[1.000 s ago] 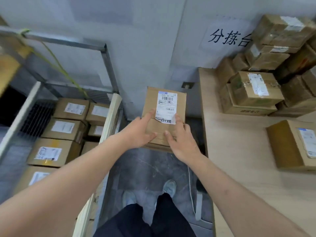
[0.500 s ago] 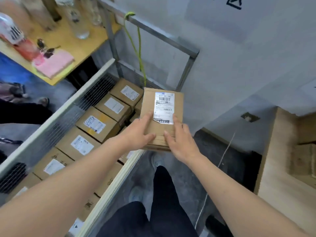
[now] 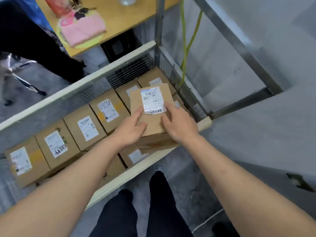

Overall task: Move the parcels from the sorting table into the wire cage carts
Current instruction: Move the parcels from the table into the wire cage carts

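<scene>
Grey floor and wall; wire cart (image 3: 119, 60) below. Left hand (image 3: 131, 129): thumb on top of parcel (image 3: 152, 106), fingers curled round its near left edge. Right hand (image 3: 179, 124): fingers laid on the top and label, gripping the right side. Parcel: held over the cart's near right corner, above the boxes (image 3: 87, 129) packed in rows inside. Green cord (image 3: 185, 48) hangs from the frame. Beyond: wooden table (image 3: 119, 14) bearing pink cloth (image 3: 83, 29).

parcel (image 3: 152, 120): matt cardboard, paper label | cart (image 3: 130, 72): metal wire mesh
</scene>
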A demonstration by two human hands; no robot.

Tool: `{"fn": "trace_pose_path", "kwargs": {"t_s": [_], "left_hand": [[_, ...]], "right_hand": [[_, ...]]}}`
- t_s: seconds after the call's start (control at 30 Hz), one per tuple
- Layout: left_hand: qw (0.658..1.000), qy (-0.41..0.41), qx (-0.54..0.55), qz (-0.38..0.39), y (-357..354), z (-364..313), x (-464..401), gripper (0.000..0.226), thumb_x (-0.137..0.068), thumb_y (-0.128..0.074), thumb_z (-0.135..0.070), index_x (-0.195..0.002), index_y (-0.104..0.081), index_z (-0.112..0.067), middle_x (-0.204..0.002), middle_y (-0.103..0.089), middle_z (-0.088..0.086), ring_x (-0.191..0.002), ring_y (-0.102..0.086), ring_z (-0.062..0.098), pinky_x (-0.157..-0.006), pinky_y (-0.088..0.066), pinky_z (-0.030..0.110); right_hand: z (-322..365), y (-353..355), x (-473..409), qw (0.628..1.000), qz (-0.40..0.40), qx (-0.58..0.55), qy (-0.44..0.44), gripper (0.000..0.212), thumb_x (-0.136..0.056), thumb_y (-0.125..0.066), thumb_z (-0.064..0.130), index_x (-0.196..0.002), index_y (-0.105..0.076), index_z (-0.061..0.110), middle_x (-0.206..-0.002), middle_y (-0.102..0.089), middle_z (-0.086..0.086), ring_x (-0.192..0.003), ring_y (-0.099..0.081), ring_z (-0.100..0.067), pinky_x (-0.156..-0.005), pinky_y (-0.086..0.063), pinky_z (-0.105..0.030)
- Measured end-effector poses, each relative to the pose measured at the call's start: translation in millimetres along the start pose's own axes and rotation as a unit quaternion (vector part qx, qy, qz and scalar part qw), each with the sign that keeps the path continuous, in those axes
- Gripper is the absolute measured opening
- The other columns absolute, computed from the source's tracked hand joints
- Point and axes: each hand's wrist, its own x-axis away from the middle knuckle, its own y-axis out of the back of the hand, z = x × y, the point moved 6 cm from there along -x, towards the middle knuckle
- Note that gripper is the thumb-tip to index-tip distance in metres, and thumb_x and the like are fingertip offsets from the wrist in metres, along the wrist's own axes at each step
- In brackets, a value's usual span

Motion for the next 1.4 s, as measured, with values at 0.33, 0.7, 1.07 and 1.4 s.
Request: {"fn": "trace_pose_path", "kwargs": {"t_s": [0.33, 0.7, 1.07, 1.4], "left_hand": [[0.99, 0.084, 0.115, -0.012, -39, 98, -80, 0.051, -0.107, -0.049, -0.037, -0.156, -0.043, -0.024, -0.143, -0.043, -0.018, -0.134, -0.039, 0.002, -0.105, -0.025, 0.016], [0.973, 0.114, 0.199, -0.014, -67, 143, -117, 0.047, -0.104, -0.056, -0.036, -0.149, -0.05, -0.025, -0.14, -0.057, -0.007, -0.128, -0.053, 0.014, -0.114, -0.039, 0.032], [0.97, 0.105, 0.218, 0.015, -131, 168, -127, 0.103, -0.092, -0.075, -0.011, -0.163, -0.006, -0.04, -0.156, -0.041, -0.005, -0.105, -0.06, 0.012, -0.079, -0.047, 0.017], [0.972, 0.107, 0.209, 0.015, -150, 204, -150, 0.118, -0.084, -0.075, -0.01, -0.148, 0.002, -0.072, -0.169, -0.018, -0.013, -0.137, -0.05, 0.024, -0.106, -0.053, 0.047]], "right_hand": [[-8, -83, -109, 0.989, 0.128, 0.069, -0.025, 0.043, -0.096, -0.052, 0.049, -0.134, -0.063, 0.033, -0.127, -0.069, 0.002, -0.114, -0.064, -0.028, -0.09, -0.055, -0.041], [-16, -120, -153, 0.976, 0.183, 0.115, -0.003, 0.03, -0.091, -0.063, 0.046, -0.114, -0.069, 0.027, -0.108, -0.071, 0.001, -0.102, -0.064, -0.026, -0.091, -0.054, -0.04], [-67, -167, -165, 0.962, 0.273, 0.005, -0.003, 0.092, -0.091, -0.07, -0.002, -0.16, -0.028, 0.041, -0.155, -0.046, 0.01, -0.137, -0.046, -0.017, -0.105, -0.04, -0.027], [-101, -216, -178, 0.964, 0.244, 0.102, 0.011, 0.102, -0.096, -0.064, 0.008, -0.158, 0.0, 0.058, -0.128, -0.044, -0.005, -0.105, -0.054, -0.03, -0.081, -0.044, -0.032]]}}
